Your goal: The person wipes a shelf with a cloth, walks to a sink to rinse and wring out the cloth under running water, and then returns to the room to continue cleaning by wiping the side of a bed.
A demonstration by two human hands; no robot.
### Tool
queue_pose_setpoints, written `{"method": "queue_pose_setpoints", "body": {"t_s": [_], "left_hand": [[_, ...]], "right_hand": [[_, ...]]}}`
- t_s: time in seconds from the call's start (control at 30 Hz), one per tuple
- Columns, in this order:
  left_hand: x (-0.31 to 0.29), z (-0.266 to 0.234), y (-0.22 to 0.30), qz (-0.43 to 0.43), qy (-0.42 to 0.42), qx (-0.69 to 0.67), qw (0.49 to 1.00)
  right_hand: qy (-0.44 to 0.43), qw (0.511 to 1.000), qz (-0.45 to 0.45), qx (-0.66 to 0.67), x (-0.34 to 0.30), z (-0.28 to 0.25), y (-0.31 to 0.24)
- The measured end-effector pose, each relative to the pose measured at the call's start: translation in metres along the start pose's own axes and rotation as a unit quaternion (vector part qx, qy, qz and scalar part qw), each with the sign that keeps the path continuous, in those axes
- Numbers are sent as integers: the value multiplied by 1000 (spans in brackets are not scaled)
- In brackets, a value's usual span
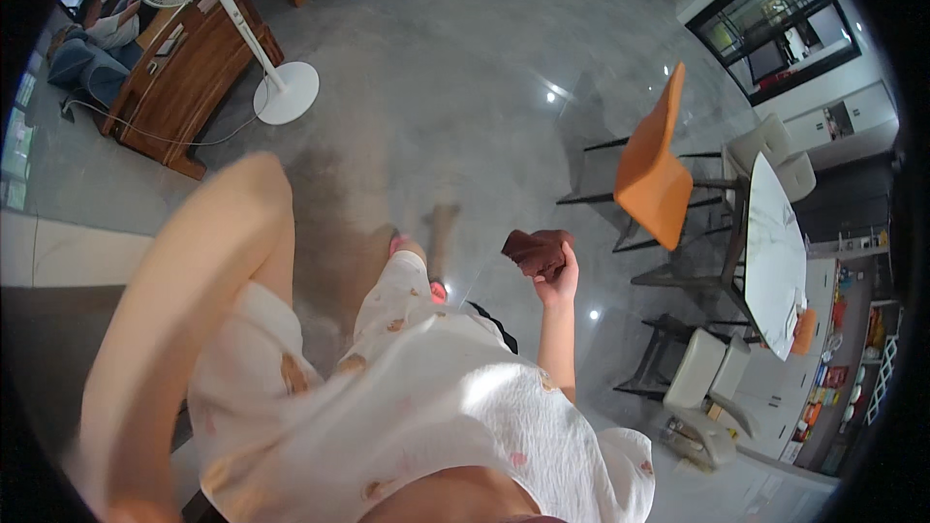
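Right hand (556, 283) out in front of the white shirt (494, 397), fingers curled round the near end of a dark red cloth (531, 250); fingertips partly lost behind folds, but the hold looks closed rather than slack. Cloth is bunched and held above the floor (436, 87), its loose end jutting left with nothing under it. Left hand unseen: a bare, bent limb (184, 300) fills the left of the view and no hand shows, so I can't say how far its fingers spread or whether they grip anything. To hold such a bundle well, my judgement: gather the loose end into the palm so it doesn't trail or unfold; pinch through several folds at once, as limp layers would likely slip singly. Below, a pink sandal (439, 292). Orange chair (657, 174) stands to the right, apart from the cloth, dark legs splayed; best give those room. Beyond it, the table (775, 252). Ahead left, a white fan (291, 97) on its round base, in front of the desk (194, 77); its cord (218, 142) loops near the desk foot, worth watching underfoot.
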State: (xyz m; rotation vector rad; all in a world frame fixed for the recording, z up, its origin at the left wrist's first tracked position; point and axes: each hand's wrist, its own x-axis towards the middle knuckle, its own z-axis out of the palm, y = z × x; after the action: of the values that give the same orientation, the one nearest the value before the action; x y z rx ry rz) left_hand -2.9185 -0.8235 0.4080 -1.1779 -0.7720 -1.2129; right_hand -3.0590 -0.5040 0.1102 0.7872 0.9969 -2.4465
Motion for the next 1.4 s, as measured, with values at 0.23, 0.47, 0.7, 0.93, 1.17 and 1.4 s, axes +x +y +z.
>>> {"method": "queue_pose_setpoints", "body": {"t_s": [0.23, 0.47, 0.7, 0.93, 1.17, 1.4], "left_hand": [[-278, -151, -121, -735, 148, 265, 606], [-507, -243, 89, -978, -3, 209, 3], [-534, -293, 64, -976, 154, 154, -23], [-531, -361, -199, -931, 159, 249, 215], [-521, -329, -327, -928, 136, 210, 275], [-576, -351, -290, -954, 54, 282, 89]], "right_hand": [[46, 996, 56, 43, 98, 40, -13], [17, 999, 15, 44, 158, 132, -62], [-33, 997, -26, 65, 222, 176, -97], [-52, 998, 18, 28, 314, 258, -131], [-147, 987, 58, -24, 403, 363, -164], [-120, 987, 101, -35, 483, 403, -182]]}}
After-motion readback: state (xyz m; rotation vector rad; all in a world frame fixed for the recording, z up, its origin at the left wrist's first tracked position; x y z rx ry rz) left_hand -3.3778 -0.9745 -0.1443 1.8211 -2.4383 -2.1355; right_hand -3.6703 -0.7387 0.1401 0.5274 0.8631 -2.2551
